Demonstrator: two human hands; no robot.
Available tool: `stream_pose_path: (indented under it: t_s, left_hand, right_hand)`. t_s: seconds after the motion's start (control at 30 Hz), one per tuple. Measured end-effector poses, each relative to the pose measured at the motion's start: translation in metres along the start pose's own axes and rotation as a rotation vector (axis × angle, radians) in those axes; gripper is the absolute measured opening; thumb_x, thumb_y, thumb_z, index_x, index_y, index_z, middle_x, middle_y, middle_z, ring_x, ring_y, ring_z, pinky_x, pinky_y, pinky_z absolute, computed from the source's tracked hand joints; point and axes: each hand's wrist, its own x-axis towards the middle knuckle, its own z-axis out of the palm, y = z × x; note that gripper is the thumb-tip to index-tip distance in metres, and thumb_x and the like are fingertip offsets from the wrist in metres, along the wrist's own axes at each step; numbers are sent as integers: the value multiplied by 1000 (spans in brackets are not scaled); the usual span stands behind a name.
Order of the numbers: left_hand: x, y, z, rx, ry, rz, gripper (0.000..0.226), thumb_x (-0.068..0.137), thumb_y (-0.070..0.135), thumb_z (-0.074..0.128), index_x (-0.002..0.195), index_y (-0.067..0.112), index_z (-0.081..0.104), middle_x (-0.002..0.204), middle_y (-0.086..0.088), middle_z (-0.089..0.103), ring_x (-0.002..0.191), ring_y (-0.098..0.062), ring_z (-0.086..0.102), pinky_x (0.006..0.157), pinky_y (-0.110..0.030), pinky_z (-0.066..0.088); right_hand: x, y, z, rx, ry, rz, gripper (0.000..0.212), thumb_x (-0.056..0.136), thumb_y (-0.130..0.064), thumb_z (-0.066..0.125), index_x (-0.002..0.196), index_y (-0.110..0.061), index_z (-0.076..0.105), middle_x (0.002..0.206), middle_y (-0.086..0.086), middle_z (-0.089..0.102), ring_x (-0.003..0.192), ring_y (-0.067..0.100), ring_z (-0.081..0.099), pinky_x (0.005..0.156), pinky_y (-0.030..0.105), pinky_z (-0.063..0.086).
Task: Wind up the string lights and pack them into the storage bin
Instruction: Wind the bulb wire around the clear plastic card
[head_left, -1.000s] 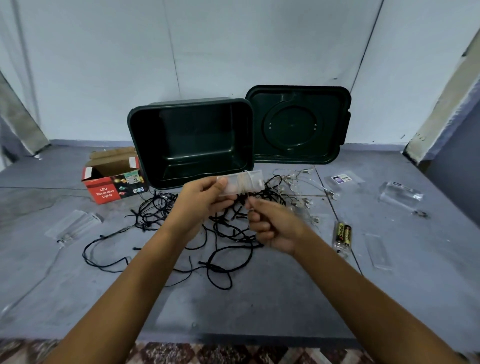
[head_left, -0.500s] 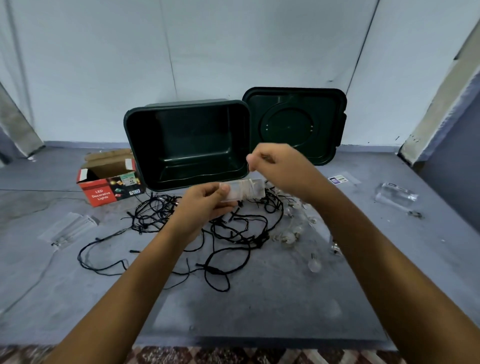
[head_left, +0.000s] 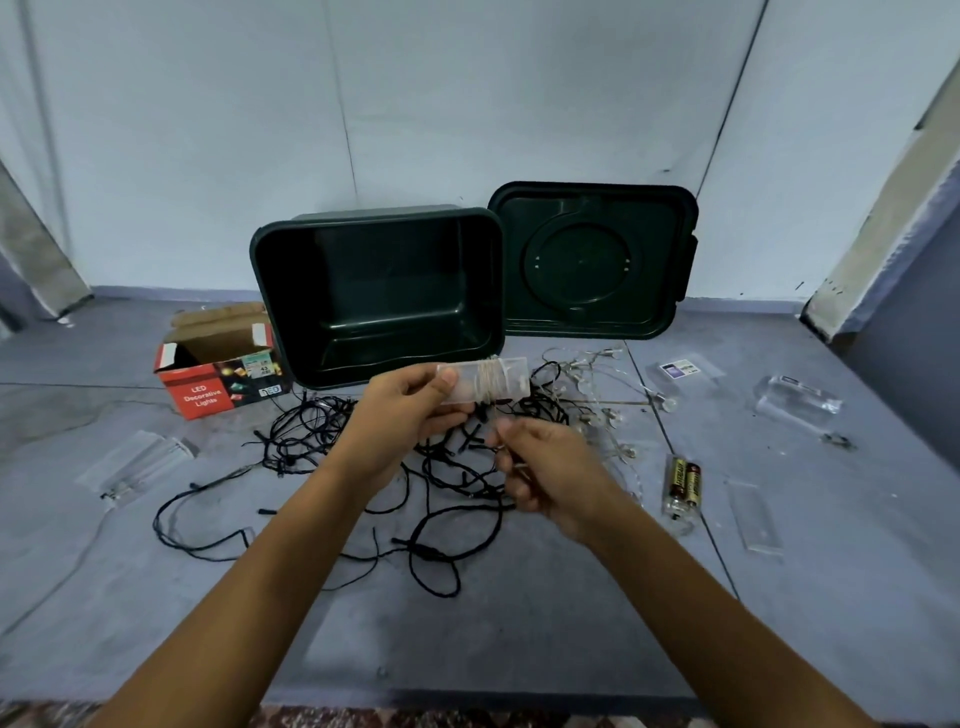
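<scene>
Above the tangle of black string lights (head_left: 415, 467) on the grey floor (head_left: 519, 649), my left hand (head_left: 410, 410) grips one end of the clear battery case (head_left: 485, 382), thin wire wrapped round its middle. My right hand (head_left: 550, 467), which half a second ago was raised over the case in front of the lid (head_left: 589, 260), has dropped below it, fingers pinched shut on the fine wire. Behind, the dark green storage bin (head_left: 379, 296) stands tipped toward me, holding nothing yet. Two batteries (head_left: 684, 480) have come back into sight at my right.
</scene>
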Motion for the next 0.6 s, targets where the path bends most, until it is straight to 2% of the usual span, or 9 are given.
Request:
stream_pose_path:
  t_s: [0.1,0.2,0.27,0.33,0.37,0.47,0.53,0.6]
  left_hand:
    - [5,0,0,-7,63,3,18,96,16,46,96,10,64,93,-9,67,84,-13,67,78,-24,57]
    - [8,-2,-2,12,62,-2,19,96,17,46,95,9,64,92,-9,67,85,-14,67,77,-23,57]
    - [7,-4,-1,18,29,-8,20,95,17,47,94,6,64,92,-10,67,86,-17,67,78,-25,56]
    - [5,-5,0,38,-4,-5,21,95,17,47,97,4,64,94,-12,67,87,-18,67,79,-27,56]
    - [5,-6,1,48,-11,-6,21,95,18,48,99,5,64,95,-11,68,86,-17,67,78,-26,56]
    - [2,-6,3,66,-27,-19,21,94,18,49,105,7,63,96,-10,67,83,-12,68,71,-20,55]
    - [-1,-6,3,67,-54,-29,24,93,19,50,109,6,62,100,-11,67,85,-13,68,72,-20,55]
    - [-4,-4,4,47,-76,-26,23,93,19,50,108,6,62,102,-12,66,86,-13,68,72,-20,55]
  right_hand:
    - [-33,-4,16,-220,-10,-66,26,99,-28,40,88,-12,58,52,-3,54,38,9,48,40,21,42]
    - [-51,-18,24,-548,-22,-175,21,98,-33,39,93,-21,54,54,-2,54,47,10,56,57,32,53]
    - [-51,-34,21,-748,10,-297,23,99,-35,34,95,-20,52,56,-4,49,46,6,54,56,31,54]
    - [-39,-50,14,-917,48,-407,26,100,-33,31,97,-16,50,59,-5,45,46,4,48,49,26,50]
    - [-31,-58,10,-981,76,-454,25,100,-32,31,96,-16,50,63,-5,46,51,5,47,51,26,47]
    - [1,-80,-5,-1052,129,-511,24,99,-28,37,91,-16,56,72,-6,52,61,6,46,54,20,37]
    - [22,-87,-18,-1020,114,-459,22,96,-26,43,84,-19,61,69,-7,53,53,0,47,47,15,34]
    - [41,-84,-31,-841,36,-300,22,94,-26,49,79,-19,63,64,-5,48,40,0,40,36,12,29]
